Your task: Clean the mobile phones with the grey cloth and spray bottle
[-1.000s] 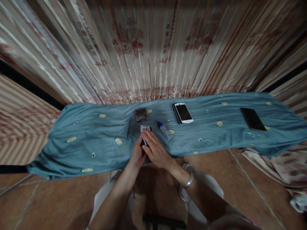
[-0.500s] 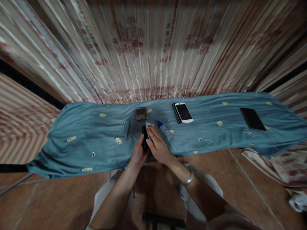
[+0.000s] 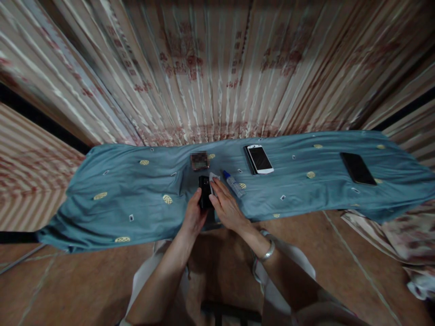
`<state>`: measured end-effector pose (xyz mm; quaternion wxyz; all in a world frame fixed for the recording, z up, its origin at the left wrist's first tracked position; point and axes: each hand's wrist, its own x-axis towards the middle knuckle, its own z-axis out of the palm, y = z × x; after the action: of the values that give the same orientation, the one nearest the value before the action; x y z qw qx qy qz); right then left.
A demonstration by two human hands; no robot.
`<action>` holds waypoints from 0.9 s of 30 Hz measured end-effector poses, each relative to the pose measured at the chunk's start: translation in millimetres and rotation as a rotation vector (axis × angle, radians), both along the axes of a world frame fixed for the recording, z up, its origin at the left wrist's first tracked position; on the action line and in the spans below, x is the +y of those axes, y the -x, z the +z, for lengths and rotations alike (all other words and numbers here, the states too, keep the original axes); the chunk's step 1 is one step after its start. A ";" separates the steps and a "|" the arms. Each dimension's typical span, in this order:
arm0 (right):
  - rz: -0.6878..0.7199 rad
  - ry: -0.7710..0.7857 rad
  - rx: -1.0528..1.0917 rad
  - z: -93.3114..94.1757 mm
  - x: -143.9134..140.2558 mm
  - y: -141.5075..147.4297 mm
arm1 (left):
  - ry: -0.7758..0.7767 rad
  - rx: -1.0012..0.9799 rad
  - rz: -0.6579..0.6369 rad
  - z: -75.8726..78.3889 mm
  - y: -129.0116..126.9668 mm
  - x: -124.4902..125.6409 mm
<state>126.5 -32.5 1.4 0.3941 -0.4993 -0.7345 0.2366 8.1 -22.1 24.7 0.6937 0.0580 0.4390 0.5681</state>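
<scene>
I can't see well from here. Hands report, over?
Left hand grips black phone. Right hand presses white cloth on it. Small bottle lies beside, clear of both.

Blurred small object (image 3: 199, 160) beyond phone (image 3: 205, 192)

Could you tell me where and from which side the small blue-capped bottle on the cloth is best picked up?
Probably by the clear body of the bottle, pinched across its width from above. It lies flat on the blue cloth, cap pointing away, just right of the right hand.
</scene>
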 end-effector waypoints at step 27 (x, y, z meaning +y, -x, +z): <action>-0.026 0.000 0.142 15.3 17.6 -27.2 | -0.163 0.052 -0.203 4.3 -8.3 -9.7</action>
<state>153.7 -14.9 16.7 0.4484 -0.4906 -0.6981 0.2662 16.5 -31.8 29.0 0.7289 0.1731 0.4010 0.5272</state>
